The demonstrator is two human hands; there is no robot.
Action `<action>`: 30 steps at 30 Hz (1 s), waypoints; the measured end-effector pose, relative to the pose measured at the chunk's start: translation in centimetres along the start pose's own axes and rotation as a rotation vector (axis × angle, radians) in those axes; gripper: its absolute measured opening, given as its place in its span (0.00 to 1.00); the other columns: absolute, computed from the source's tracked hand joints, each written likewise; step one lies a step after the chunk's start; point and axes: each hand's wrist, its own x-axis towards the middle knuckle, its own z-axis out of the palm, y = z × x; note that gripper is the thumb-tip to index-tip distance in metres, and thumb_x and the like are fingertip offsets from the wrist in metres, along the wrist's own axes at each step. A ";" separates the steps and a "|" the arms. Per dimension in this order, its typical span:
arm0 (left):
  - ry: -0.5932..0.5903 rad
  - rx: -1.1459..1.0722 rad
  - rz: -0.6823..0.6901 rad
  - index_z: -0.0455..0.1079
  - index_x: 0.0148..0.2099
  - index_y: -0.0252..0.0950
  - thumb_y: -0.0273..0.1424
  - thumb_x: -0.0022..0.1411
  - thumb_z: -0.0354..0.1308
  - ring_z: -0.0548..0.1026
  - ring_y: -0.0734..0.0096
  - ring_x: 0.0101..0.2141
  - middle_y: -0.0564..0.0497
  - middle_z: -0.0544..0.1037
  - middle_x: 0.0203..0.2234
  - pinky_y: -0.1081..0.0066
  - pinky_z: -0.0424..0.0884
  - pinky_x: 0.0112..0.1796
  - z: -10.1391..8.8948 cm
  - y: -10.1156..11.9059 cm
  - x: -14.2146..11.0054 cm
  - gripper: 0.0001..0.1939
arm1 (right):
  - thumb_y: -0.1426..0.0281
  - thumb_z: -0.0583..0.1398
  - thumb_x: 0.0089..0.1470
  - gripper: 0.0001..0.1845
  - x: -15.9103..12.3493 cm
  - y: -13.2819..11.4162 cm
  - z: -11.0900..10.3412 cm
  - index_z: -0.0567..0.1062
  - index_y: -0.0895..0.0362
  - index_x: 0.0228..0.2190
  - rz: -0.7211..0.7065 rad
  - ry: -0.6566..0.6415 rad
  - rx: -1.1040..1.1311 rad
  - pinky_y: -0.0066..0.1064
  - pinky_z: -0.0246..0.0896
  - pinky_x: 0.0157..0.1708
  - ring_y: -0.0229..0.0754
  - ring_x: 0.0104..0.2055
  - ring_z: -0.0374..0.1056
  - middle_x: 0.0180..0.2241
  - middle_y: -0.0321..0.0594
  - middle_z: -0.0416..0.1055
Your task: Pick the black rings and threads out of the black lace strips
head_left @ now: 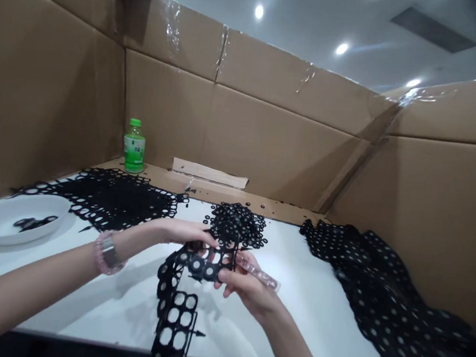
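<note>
A black perforated strip (174, 314) with rows of round holes is held up over the white table. It bends down toward the table's front edge, and some of its holes look filled with discs. My left hand (187, 232), wearing a pink bead bracelet and a watch-like band on its wrist, has its fingers closed on the upper edge of the strip. Thumb and fingers of my right hand (249, 285) grip the strip's right end. A translucent pinkish stick (261, 272) lies across that hand. Just behind the hands is a heap of small black rings (236, 220).
A white bowl (58, 205) with a few black pieces stands at left. Black perforated sheets (115, 195) lie behind it, near a green bottle (134, 150). A long black perforated sheet (385, 302) covers the right side. Cardboard walls (267, 131) enclose the white table (301, 317).
</note>
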 end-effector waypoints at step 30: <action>0.440 0.003 0.155 0.49 0.22 0.38 0.41 0.60 0.36 0.53 0.81 0.12 0.60 0.53 0.13 0.78 0.51 0.16 1.4 -7.1 4.5 0.17 | 0.76 0.58 0.35 0.10 2.9 2.7 -2.4 0.62 0.55 0.24 -0.260 0.514 0.441 0.23 0.58 0.26 0.31 0.23 0.56 0.24 0.29 0.61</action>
